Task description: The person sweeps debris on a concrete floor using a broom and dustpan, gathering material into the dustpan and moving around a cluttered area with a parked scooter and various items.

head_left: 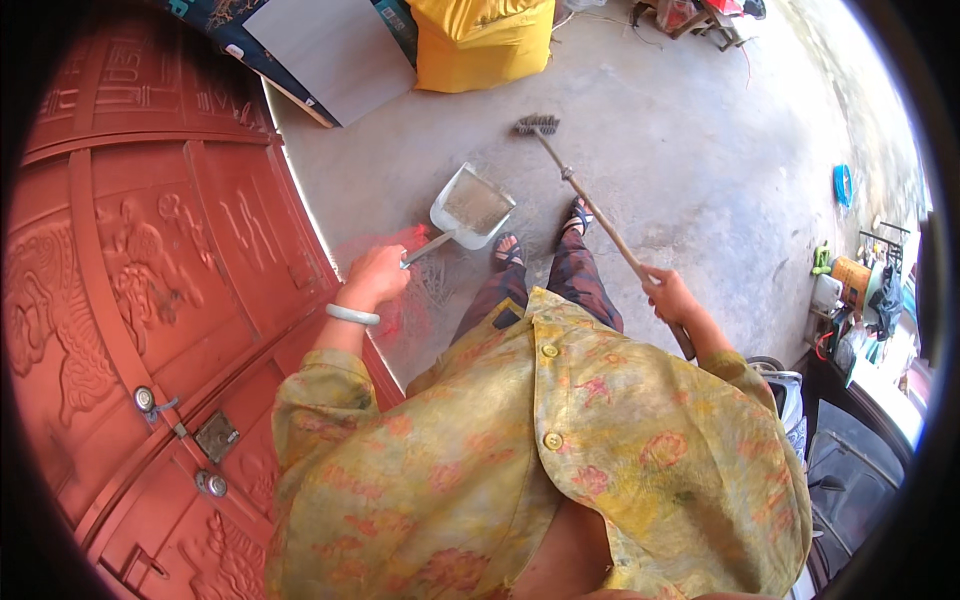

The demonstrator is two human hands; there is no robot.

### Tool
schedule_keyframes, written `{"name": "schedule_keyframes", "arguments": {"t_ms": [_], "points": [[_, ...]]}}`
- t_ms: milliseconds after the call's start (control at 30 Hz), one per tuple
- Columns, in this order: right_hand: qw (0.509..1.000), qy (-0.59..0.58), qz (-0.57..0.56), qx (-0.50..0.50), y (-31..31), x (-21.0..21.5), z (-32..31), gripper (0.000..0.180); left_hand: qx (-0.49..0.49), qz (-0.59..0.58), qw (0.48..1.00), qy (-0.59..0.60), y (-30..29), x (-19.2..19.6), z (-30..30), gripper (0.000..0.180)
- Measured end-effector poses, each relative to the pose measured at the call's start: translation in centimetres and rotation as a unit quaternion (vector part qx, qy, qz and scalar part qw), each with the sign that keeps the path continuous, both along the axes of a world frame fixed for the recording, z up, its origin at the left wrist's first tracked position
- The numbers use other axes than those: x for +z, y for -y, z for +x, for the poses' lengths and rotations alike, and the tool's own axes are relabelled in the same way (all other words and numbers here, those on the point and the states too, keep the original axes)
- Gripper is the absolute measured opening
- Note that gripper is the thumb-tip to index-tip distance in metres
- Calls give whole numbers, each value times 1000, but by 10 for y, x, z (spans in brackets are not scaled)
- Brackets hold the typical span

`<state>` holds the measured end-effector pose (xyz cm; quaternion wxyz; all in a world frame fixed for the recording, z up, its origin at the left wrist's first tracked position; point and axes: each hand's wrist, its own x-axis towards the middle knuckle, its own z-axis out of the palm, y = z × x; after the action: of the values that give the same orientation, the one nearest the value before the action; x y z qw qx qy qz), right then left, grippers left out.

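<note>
My left hand (378, 275), with a pale bangle (352, 314) on its wrist, is closed around the short handle of a whitish dustpan (447, 203). The pan is in front of my left foot, its inside greyish brown as if dusty. In my right hand (668, 293) is the long wooden stick of a brush broom (598, 213). Its dark bristled head (537, 124) is out ahead on the concrete floor, beyond the dustpan and apart from it. The stick's upper end comes out behind my right hand.
A red embossed metal door (150, 260) stands close on my left. Ahead are leaning boards (332, 55) and a yellow sack (485, 45). Cluttered goods (855, 290) and a blue coil (842, 186) are at the right. My sandalled feet (508, 250) stand on the grey floor (690, 150).
</note>
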<state>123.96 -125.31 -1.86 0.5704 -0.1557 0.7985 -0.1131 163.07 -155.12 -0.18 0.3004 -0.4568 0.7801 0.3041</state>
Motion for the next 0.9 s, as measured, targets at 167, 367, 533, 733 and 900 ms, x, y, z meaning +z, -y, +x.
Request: {"name": "schedule_keyframes", "arguments": {"t_ms": [167,367,533,733,900], "points": [[995,60,-11,-80,-13,51,13,43,-17,-1,1000,22,7,1,-14,22],[988,-7,-54,-147,-18,13,-7,43,-47,-19,999,17,9,-9,-25,24],[979,-12,-63,-195,-6,-55,-13,43,-71,-4,997,20,13,-28,-41,28],[990,69,-35,-116,-50,-12,63,49,-62,-10,998,24,12,-33,-53,26],[980,181,-28,-82,-47,62,77,41,-62,-17,998,27,18,-39,-49,23]]}}
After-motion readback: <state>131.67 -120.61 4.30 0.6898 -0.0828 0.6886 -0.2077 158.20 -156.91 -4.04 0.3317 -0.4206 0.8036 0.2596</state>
